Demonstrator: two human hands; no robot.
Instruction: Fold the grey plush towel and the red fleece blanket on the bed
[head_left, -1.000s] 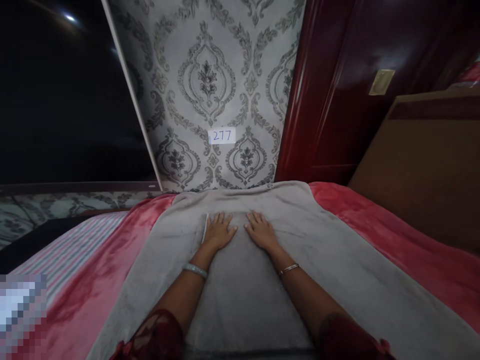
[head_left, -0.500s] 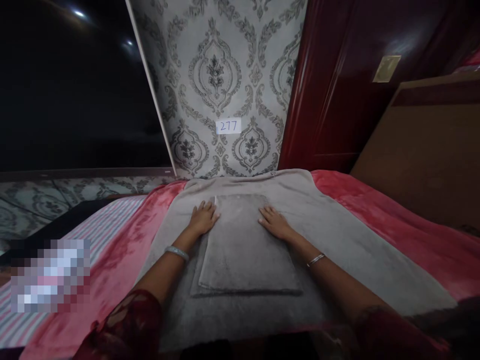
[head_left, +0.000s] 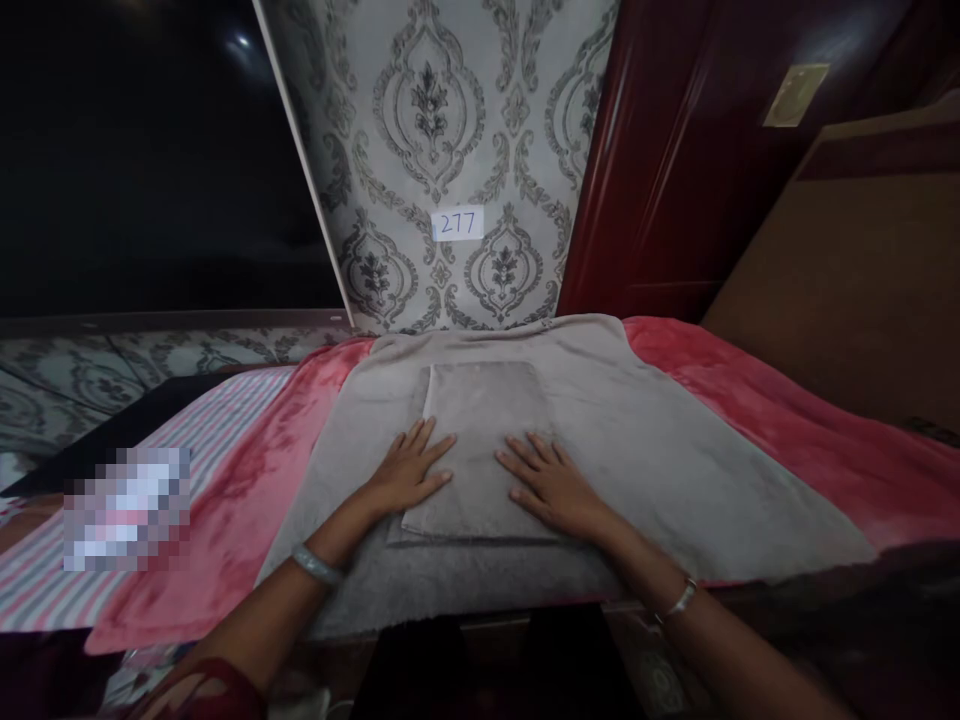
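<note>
Folded grey towel [head_left: 480, 430]: small rectangle, lying flat on a larger grey blanket [head_left: 675, 470], its long sides running away from the viewer; one lower layer shows as a thin margin along its left and near edges. Left hand [head_left: 409, 470]: open, palm down, fingers spread, resting on the near left part of the towel, fingertips pointing to the far right; pale bangle [head_left: 316, 565] on the wrist. Right hand [head_left: 551, 480]: open, palm down, fingers spread, resting on the near right part of the towel, fingertips pointing to the far left; thin bracelet [head_left: 679, 600] on the wrist. Change against half a second ago: both hands lay then at the towel's far corners, outside its side edges; they now lie nearer the viewer and closer together, on the towel's near half; the towel keeps its place on the blanket and the view has dropped back, so that the blanket's near edge shows. Support: bed, with a red cover [head_left: 787, 420] under the blanket on both sides; striped sheet [head_left: 202, 430] at left. Surroundings: grey damask wallpaper [head_left: 450, 120] behind the bed; dark red wooden panel [head_left: 675, 150] at right; dark screen [head_left: 150, 160] at left. Writing: white paper label [head_left: 457, 223] on the wallpaper, handwritten in blue, reading "277".
</note>
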